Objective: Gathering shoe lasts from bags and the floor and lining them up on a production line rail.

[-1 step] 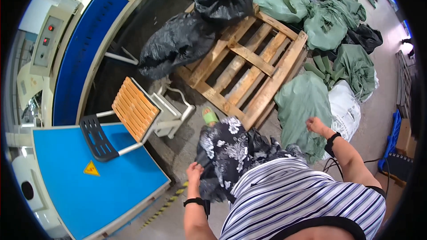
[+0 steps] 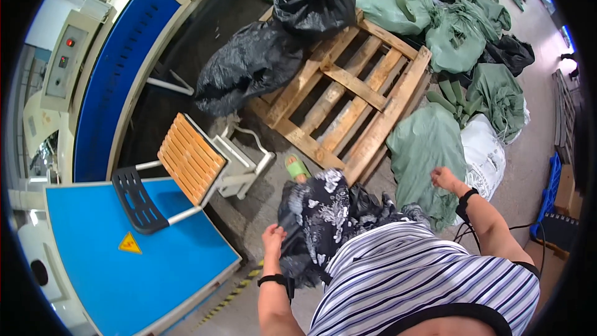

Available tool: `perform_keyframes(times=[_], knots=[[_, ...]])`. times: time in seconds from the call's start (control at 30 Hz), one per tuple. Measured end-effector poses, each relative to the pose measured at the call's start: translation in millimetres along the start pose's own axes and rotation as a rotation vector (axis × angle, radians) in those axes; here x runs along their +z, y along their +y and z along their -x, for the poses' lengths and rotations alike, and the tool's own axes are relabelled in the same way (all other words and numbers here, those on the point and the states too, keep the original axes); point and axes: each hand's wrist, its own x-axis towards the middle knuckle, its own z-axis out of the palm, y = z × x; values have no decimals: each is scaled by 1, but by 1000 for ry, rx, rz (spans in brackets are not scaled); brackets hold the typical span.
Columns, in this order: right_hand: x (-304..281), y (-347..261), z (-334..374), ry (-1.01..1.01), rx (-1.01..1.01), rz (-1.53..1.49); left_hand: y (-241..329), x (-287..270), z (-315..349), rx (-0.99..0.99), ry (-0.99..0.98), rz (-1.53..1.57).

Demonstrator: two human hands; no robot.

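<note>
My left hand (image 2: 273, 240) hangs beside my patterned trousers, its fingers loosely bent and apart, with nothing seen in it. Close by it, crumpled black plastic (image 2: 297, 264) shows around my legs; whether the fingers touch it I cannot tell. My right hand (image 2: 445, 178) is held out on the right, fingers slightly curled and no object visible in them. In the picture it overlaps a large, full green plastic bag (image 2: 423, 140) on the floor. Contact between that hand and the bag cannot be made out. A green slipper (image 2: 296, 167) shows on one foot.
Ahead lies a wooden pallet (image 2: 354, 96) with black bags (image 2: 249, 62) at its left edge. Several green sacks (image 2: 460, 34) and a white sack (image 2: 484, 155) crowd the right. A slatted chair (image 2: 191, 158) stands left, by a blue-topped machine (image 2: 168, 267). Cables (image 2: 519, 226) run at right.
The surroundings sit slightly lower in the picture, as the view has shifted a little. Both hands keep nearly the same pose, and nothing was taken hold of or let go.
</note>
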Motion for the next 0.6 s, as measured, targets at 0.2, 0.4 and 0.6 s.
perform_keyframes(times=[0.2,0.4,0.6], knots=[[60,-144,-62,-27,99,37,119,20,-227,324,-102,-239],[145,-444,-65,-137,-266,45,287,45,-360,809,130,-500],[215,-552,-129,-292,-725,177,379,67,-419,708,-92,-892]])
